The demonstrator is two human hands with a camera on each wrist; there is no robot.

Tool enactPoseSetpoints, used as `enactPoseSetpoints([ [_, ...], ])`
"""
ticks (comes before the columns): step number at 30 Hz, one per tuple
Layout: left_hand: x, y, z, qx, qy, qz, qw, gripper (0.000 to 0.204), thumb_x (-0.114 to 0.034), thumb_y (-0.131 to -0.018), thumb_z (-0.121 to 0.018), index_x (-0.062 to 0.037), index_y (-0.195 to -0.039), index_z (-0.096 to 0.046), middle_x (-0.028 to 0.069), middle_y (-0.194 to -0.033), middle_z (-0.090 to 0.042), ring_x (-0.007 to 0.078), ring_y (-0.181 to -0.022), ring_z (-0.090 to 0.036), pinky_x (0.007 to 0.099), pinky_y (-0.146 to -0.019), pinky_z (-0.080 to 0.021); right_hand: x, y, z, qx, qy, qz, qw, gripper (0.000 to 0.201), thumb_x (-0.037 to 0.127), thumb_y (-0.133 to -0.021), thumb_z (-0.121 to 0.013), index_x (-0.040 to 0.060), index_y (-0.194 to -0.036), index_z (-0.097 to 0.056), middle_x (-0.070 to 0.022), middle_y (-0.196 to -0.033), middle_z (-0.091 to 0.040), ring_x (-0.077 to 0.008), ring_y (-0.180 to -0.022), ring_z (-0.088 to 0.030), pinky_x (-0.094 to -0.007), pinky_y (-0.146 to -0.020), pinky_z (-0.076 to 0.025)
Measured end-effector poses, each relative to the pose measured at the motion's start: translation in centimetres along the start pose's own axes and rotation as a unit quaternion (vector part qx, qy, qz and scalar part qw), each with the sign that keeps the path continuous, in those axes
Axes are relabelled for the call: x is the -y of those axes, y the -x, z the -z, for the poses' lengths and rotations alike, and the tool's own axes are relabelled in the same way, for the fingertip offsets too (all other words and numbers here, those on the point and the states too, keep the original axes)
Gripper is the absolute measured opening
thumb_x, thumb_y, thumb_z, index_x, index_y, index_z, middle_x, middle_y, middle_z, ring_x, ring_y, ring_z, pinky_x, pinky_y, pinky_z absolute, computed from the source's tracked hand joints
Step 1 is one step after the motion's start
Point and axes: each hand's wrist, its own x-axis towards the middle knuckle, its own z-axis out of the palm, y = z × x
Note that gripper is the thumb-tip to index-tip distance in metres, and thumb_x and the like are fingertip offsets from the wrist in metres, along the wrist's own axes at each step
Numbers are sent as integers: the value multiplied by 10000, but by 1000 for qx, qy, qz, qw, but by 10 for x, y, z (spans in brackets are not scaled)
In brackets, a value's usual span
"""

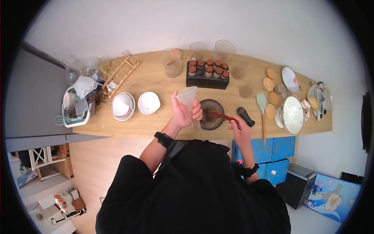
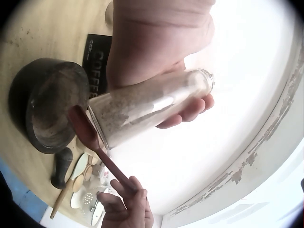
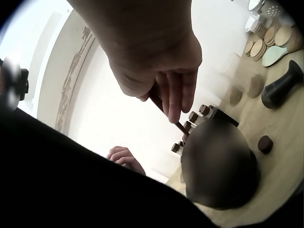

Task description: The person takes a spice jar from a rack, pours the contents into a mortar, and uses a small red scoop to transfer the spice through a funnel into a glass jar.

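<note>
My left hand (image 1: 182,114) grips a clear glass bottle (image 2: 147,107) with some brownish powder near its flat bottom. A translucent funnel (image 1: 186,96) flares above that hand in the head view. Between thumb and fingers, my right hand (image 1: 242,130) holds a reddish-brown spoon (image 1: 220,116) by its handle. The spoon's bowl lies over the dark stone mortar (image 1: 219,103), which has brown residue inside. In the left wrist view the spoon (image 2: 85,130) overlaps the bottle's base. A black pestle (image 1: 246,117) lies to the right of the mortar.
Behind the mortar stands a black rack (image 1: 206,82) of stoppered bottles. White bowls (image 1: 149,103) and a crowded dish tub (image 1: 89,117) are at left. At right are a green spatula (image 1: 261,103), wooden lids (image 1: 270,111) and a white colander (image 1: 292,115). A small brown cap (image 3: 265,144) sits beside the mortar.
</note>
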Motion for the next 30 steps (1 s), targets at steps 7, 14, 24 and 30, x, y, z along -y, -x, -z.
enactPoseSetpoints([
  [7,3,-3,24,-199,-271,-67,940,803,-710,-815,-99,-23,-810,-515,79,-625,-507,205,-546,-477,325,-546,-384,-20,-7,-28,21,202,192,960,226,112,-827,-633,53,-1045,-619,-116,-869,-649,-268,-720,-639,-320,-604,-509],
  [14,0,11,55,-183,-325,-29,927,793,-653,-849,-64,-11,-858,-530,92,-655,-533,192,-555,-492,294,-565,-397,-19,-7,-33,57,178,197,962,211,119,-824,-635,50,-1023,-625,-105,-851,-652,-269,-715,-638,-323,-601,-504],
  [24,6,33,82,-161,-338,-12,927,623,-500,-939,-173,-5,-943,-551,77,-645,-538,158,-556,-489,282,-529,-403,-21,-12,-28,35,194,129,972,202,132,-842,-626,21,-1011,-628,-138,-842,-663,-260,-715,-651,-303,-615,-510],
  [30,4,45,95,-200,-548,15,812,548,-434,-951,-322,23,-826,-598,82,-622,-583,141,-504,-510,260,-496,-417,-59,-30,-31,16,-57,-99,993,243,195,-905,-557,-25,-993,-615,-111,-771,-661,-175,-671,-652,-281,-624,-510],
])
